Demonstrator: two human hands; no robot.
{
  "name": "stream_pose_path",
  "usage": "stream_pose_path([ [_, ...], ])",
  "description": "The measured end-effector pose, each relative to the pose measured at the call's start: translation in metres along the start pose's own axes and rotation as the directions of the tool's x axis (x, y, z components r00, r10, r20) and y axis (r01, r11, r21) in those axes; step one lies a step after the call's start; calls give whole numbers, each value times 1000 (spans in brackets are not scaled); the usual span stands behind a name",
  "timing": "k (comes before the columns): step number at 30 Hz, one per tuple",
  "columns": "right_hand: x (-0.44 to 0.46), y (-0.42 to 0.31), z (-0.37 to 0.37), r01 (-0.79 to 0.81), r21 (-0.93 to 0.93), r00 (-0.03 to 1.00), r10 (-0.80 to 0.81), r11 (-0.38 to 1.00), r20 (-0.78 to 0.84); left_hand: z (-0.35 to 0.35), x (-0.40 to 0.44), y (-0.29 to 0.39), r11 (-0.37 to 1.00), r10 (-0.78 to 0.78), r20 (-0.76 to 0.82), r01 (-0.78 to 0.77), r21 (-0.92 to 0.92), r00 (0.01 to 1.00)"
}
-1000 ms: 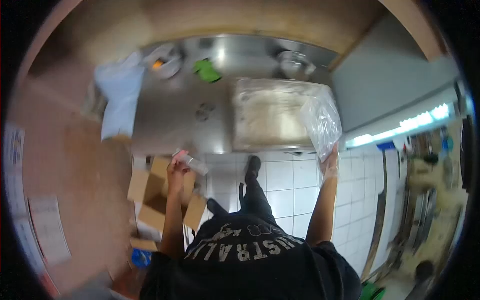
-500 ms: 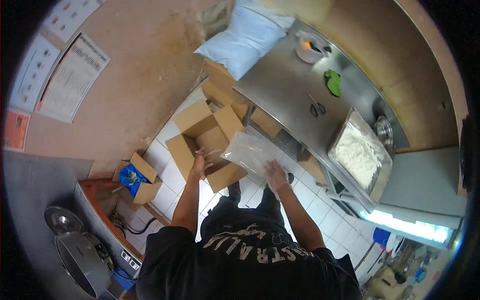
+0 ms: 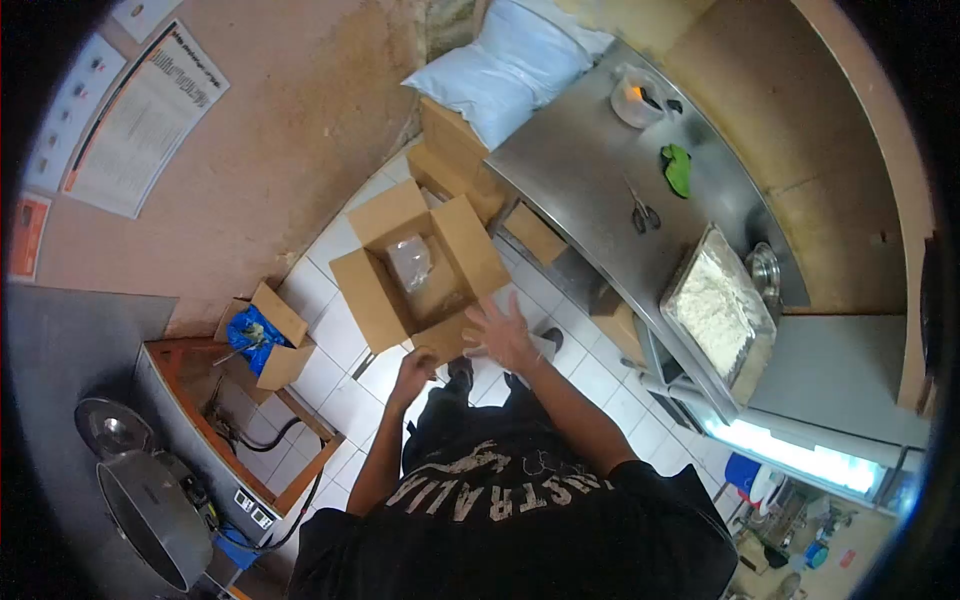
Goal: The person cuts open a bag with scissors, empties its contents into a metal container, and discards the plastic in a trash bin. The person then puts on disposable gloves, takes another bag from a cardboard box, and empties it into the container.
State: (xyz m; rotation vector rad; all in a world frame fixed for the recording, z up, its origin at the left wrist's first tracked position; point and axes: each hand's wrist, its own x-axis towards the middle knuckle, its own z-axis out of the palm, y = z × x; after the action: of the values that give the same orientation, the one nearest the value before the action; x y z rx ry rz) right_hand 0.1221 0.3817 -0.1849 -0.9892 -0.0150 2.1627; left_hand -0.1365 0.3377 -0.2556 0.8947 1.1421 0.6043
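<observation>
An open cardboard box (image 3: 368,298) stands on the tiled floor, with a crumpled clear plastic bag (image 3: 410,262) lying inside. At its near edge my right hand (image 3: 503,336) is spread wide and holds nothing; clear film, apparently a thin glove, shows at its wrist. Just left of it my left hand (image 3: 412,376) has its fingers curled together; whatever is between them is too small to make out. The two hands are apart. On the steel table (image 3: 570,150) a film-lined tray (image 3: 712,300) holds white powder.
Scissors (image 3: 641,208), a green cloth (image 3: 676,170), a plastic tub (image 3: 638,97) and a metal bowl (image 3: 763,268) are on the table. A white sack (image 3: 505,75) leans at its far left end. A smaller box (image 3: 283,312) with blue plastic and a large pot (image 3: 155,515) stand left.
The clear bag has left my right hand and now lies in the box. My right hand has moved left and its fingers have spread; my left hand has drawn back from the box and curled.
</observation>
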Motion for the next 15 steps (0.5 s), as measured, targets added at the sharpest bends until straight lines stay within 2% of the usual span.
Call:
stream_pose_path([
  [1,-8,-9,1,45,56,998,-47,997,39,24,-4,26,996,79,86,-81,21,993],
  [2,-16,-18,3,85,116,992,-94,990,78,49,-7,55,943,133,122,-164,291,984],
  [3,-23,-27,2,160,36,975,-164,986,151,74,-10,85,808,180,169,-244,536,969],
  [5,-31,-48,6,253,-45,943,-236,966,234,120,-25,146,593,468,340,-575,564,816],
  [6,-36,-59,9,352,-26,931,-347,936,117,139,-31,171,585,476,346,-585,561,808],
  [7,-41,-68,11,450,-16,893,-450,893,-3,157,-36,192,499,582,384,-687,528,717],
  [8,-45,-74,12,465,-16,886,-465,885,-1,172,-35,204,397,673,420,-777,488,608],
  [9,-47,-82,14,678,-167,718,-694,716,-63,185,-31,207,382,678,435,-790,481,592],
  [10,-54,-93,23,815,-322,482,-872,482,-84,197,-27,209,404,677,390,-758,511,624],
  [11,-66,-105,28,831,-317,454,-887,457,-88,207,-22,212,425,672,351,-727,539,652],
  [12,-90,-120,49,823,-534,226,-974,193,-3,214,-18,215,435,648,351,-707,558,676],
  [13,-110,-134,60,707,-702,5,-993,-82,121,223,-11,216,410,648,389,-731,546,655],
  [14,-123,-146,59,703,-705,-38,-994,-98,101,233,-2,214,409,667,331,-700,586,667],
  [15,-136,-157,54,575,-774,-158,-964,-266,214,244,6,214,412,684,272,-667,621,676],
])
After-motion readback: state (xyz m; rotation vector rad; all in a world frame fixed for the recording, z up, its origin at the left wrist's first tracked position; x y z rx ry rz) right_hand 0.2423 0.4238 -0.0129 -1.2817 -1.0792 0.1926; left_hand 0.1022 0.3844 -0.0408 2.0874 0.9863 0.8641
